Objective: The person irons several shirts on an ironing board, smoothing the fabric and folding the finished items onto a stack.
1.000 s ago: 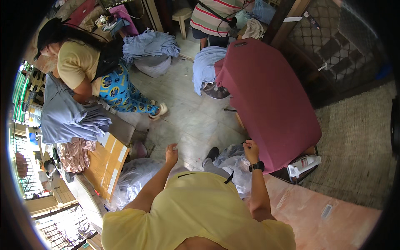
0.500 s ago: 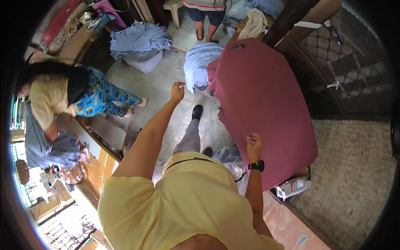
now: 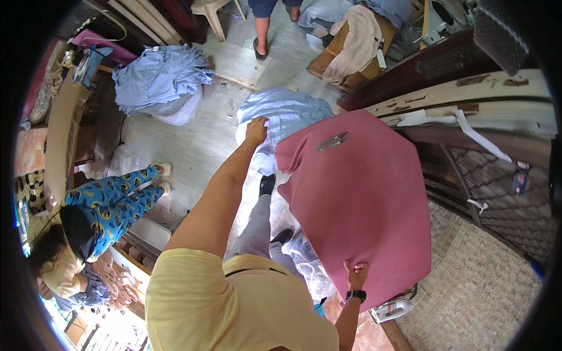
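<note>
My left hand [image 3: 256, 130] is stretched forward with its fingers curled together. It appears over the near edge of a light blue cloth pile [image 3: 287, 111]; whatever it holds, if anything, is too small to make out. My right hand [image 3: 355, 275], with a dark watch at the wrist, is at the near end of a table covered in maroon cloth [image 3: 363, 193]. Its fingers are slightly bent and apart, with nothing visible between them. On the far part of the maroon cover lies a pair of thread snips [image 3: 332, 141].
Another blue garment heap [image 3: 161, 76] sits on the floor at far left. A person in patterned blue trousers [image 3: 120, 202] bends over cloth at left; another person's legs [image 3: 261, 29] stand at the back. Clear plastic [image 3: 307, 257] and an iron [image 3: 391, 310] are beside the covered table.
The view has shifted forward, toward the blue pile. My left hand now appears over that pile instead of the floor. My right hand is lower on the maroon cover, near its close end.
</note>
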